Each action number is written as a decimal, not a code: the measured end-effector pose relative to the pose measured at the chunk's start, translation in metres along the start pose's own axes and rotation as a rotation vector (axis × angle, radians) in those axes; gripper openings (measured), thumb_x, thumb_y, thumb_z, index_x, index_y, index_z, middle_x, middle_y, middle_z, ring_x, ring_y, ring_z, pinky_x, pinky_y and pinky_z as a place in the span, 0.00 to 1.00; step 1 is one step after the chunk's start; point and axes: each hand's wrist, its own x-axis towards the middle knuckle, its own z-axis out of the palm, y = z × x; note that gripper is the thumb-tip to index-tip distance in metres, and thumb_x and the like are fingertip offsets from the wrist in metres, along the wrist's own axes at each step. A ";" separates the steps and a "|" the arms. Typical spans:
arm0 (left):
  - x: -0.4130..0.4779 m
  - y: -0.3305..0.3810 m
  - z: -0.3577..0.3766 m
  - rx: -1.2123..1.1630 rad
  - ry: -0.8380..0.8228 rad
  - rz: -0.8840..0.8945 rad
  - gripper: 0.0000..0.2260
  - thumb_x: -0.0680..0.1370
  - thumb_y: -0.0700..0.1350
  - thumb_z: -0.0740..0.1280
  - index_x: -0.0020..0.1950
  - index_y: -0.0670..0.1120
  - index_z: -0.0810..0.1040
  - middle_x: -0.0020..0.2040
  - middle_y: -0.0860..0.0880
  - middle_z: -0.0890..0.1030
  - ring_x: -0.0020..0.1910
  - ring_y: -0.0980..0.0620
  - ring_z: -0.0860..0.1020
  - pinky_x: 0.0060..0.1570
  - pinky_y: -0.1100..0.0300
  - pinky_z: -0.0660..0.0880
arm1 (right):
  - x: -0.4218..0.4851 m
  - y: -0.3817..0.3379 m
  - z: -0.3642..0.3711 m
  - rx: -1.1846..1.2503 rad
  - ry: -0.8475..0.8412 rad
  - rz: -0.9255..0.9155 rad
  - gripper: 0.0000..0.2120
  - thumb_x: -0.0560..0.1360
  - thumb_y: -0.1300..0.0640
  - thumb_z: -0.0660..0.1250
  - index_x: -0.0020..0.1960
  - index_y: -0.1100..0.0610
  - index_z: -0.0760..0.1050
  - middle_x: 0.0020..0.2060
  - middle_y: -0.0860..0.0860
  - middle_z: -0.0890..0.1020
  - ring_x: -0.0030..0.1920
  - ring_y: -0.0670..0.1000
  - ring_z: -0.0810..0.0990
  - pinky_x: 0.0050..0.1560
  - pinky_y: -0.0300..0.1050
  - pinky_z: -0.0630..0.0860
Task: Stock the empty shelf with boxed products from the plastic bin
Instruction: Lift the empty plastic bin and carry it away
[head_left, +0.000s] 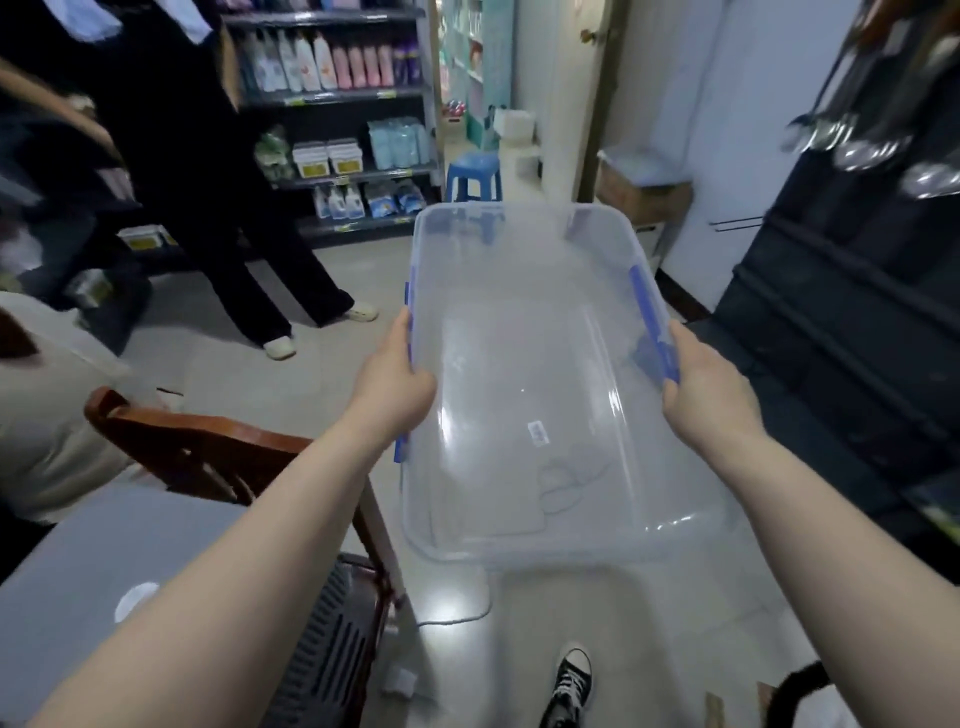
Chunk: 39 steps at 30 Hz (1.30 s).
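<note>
A clear plastic bin (524, 249) with blue side latches hangs in the air in front of me, above the floor. Nothing lies inside it; I see the floor through its bottom. My left hand (392, 384) grips its left rim at the blue latch. My right hand (709, 387) grips the right rim at the other blue latch. A dark, bare shelf unit (841, 332) stands at the right.
A person in black trousers (218, 208) stands at the left before a stocked shelf of bottles and packs (337, 119). A wooden chair (218, 457) and a grey table (104, 571) are at lower left. A blue stool (474, 174) stands ahead; ladles (857, 140) hang at upper right.
</note>
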 end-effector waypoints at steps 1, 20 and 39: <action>0.015 0.002 0.012 0.022 -0.002 -0.007 0.31 0.71 0.40 0.59 0.74 0.55 0.59 0.65 0.49 0.74 0.59 0.44 0.75 0.59 0.47 0.74 | 0.012 0.010 0.004 0.004 0.002 0.012 0.27 0.75 0.66 0.60 0.72 0.54 0.60 0.55 0.58 0.76 0.49 0.61 0.76 0.40 0.48 0.66; 0.217 0.019 0.134 -0.071 0.149 -0.114 0.26 0.74 0.43 0.69 0.71 0.51 0.66 0.54 0.51 0.75 0.47 0.51 0.77 0.48 0.59 0.73 | 0.212 0.089 0.058 0.316 -0.122 0.154 0.31 0.76 0.53 0.64 0.75 0.51 0.56 0.67 0.55 0.72 0.63 0.59 0.73 0.60 0.54 0.72; 0.594 -0.027 0.100 -0.100 0.038 -0.053 0.28 0.72 0.41 0.70 0.71 0.48 0.68 0.56 0.46 0.79 0.48 0.48 0.79 0.53 0.54 0.76 | 0.500 -0.019 0.176 0.359 -0.064 0.283 0.29 0.78 0.52 0.63 0.75 0.52 0.57 0.68 0.58 0.70 0.65 0.59 0.70 0.61 0.52 0.70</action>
